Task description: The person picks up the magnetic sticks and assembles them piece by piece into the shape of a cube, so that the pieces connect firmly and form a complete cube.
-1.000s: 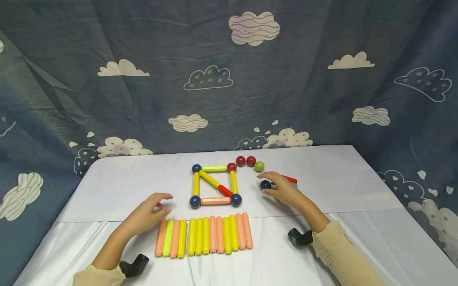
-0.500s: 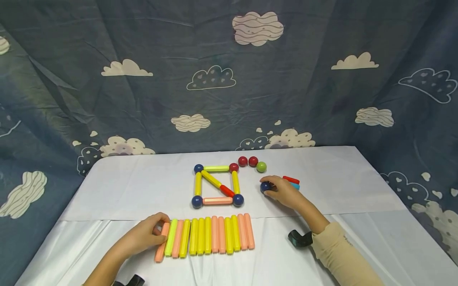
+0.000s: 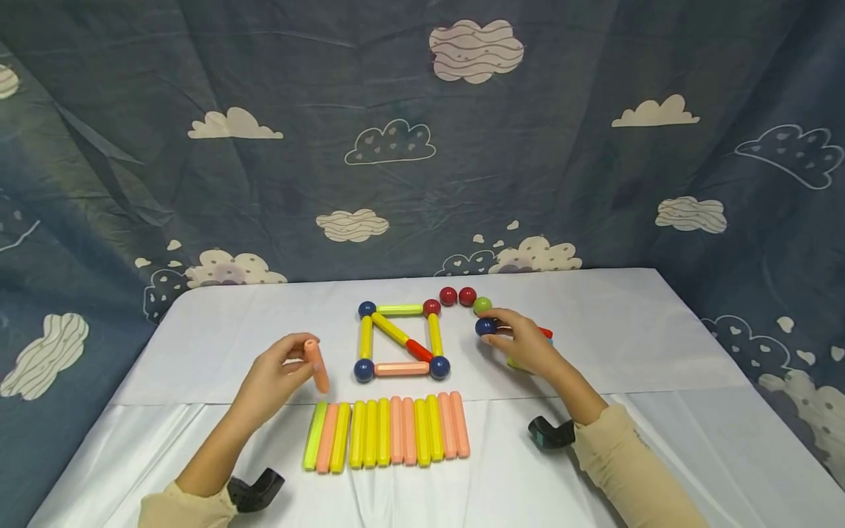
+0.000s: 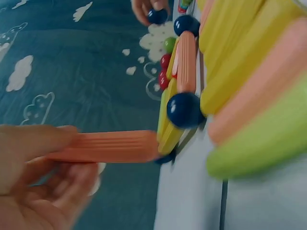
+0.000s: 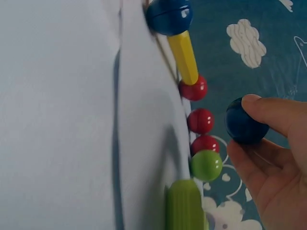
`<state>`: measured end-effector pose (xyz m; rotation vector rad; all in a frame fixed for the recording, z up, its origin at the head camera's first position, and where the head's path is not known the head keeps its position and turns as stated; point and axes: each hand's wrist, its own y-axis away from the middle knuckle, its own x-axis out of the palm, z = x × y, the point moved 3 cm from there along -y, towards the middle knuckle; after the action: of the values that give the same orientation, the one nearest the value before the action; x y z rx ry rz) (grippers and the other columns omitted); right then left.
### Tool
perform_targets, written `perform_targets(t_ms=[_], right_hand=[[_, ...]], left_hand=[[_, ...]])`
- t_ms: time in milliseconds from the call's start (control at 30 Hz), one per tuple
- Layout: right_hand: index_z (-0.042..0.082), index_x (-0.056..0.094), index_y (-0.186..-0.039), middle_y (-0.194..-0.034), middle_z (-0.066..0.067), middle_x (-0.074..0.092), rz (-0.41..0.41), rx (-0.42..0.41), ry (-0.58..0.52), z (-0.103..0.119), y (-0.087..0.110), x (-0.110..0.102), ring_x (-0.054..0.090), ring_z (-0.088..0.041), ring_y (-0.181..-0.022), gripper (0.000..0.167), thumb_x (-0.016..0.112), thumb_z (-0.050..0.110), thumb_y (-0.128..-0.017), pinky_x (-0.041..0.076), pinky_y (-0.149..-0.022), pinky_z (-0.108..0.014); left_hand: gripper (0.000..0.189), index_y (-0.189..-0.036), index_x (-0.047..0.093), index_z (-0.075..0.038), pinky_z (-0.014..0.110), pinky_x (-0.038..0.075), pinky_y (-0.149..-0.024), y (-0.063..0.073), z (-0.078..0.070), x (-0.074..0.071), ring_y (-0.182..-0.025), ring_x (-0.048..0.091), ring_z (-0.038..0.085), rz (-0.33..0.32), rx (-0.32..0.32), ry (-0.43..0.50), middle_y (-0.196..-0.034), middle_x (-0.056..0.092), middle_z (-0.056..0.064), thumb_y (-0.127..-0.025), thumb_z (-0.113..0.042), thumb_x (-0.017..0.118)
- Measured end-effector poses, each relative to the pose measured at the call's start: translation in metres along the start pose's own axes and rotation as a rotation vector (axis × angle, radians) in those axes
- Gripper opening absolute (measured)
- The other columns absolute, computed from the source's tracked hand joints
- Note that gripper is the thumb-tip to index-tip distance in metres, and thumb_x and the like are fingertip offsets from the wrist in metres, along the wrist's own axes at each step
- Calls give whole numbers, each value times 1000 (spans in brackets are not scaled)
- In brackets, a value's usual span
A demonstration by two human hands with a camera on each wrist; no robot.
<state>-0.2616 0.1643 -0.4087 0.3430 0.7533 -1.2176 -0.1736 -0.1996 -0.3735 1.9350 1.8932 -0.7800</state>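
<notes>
Peach stick raised off the row, now left of the ball-and-stick frame, pinched in left hand; blue ball up, pinched in right hand. I see white cloth between stick and frame; green ball just beyond.

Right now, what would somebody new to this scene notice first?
Probably the four-sided frame of balls and sticks, with its yellow-and-red diagonal, on the white cloth. On either side of it, the left hand pinches a salmon stick and the right hand holds a dark blue ball. Nearer the viewer lies a row of yellow, salmon and lime sticks.
</notes>
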Motion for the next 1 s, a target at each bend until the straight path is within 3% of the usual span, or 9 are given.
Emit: perform_targets(t_ms=[133,267,433,500,633,833,1000], right_hand=[[5,53,-122,-122,-14,51,-8,-8,-43,5,-2,0,54,-27,-103,43,67,7,-81,44,-85,-38],[5,53,-121,-120,-14,52,-5,-22,-73,11,-6,2,54,-26,-102,41,66,7,-82,44,-86,-37],[5,54,-120,-117,-10,54,8,-41,-105,20,-12,5,55,-23,-100,39,65,8,-83,44,-87,-36],[6,53,-121,-116,-9,54,14,-50,-111,24,-14,6,55,-22,-100,40,65,9,-83,44,-87,-36],[8,53,-122,-116,-8,54,23,-48,-134,35,-19,9,54,-23,-102,41,66,10,-83,44,-87,-36],[4,50,-120,-115,-10,54,35,-116,-215,64,-30,17,54,-22,-102,42,66,8,-81,42,-90,-37],[1,51,-116,-113,-12,54,65,-167,-314,94,-37,26,55,-23,-101,39,66,8,-81,43,-88,-35]], left_hand=[[33,-113,56,-5,24,47,-79,-18,-6,12,-99,55,20,-94,124,140,-106,58,8,-82,-8,66],[32,-112,57,-4,24,47,-80,-31,-9,29,-99,56,21,-86,211,214,-108,58,10,-81,-6,66],[37,-117,55,-1,27,47,-81,-39,-8,46,-101,55,25,-27,178,227,-111,56,13,-81,-4,65],[39,-118,53,1,29,46,-83,-39,-12,48,-103,54,27,-10,148,224,-113,55,15,-82,-3,64],[37,-119,52,2,31,46,-84,-36,-21,48,-104,53,29,6,148,241,-114,54,17,-83,-1,62],[38,-117,54,-3,24,46,-81,-42,-10,54,-100,54,21,-58,178,290,-109,55,13,-83,-13,66],[45,-121,48,-5,26,47,-81,-43,-8,58,-95,55,20,-124,227,339,-102,56,11,-81,-7,67]])
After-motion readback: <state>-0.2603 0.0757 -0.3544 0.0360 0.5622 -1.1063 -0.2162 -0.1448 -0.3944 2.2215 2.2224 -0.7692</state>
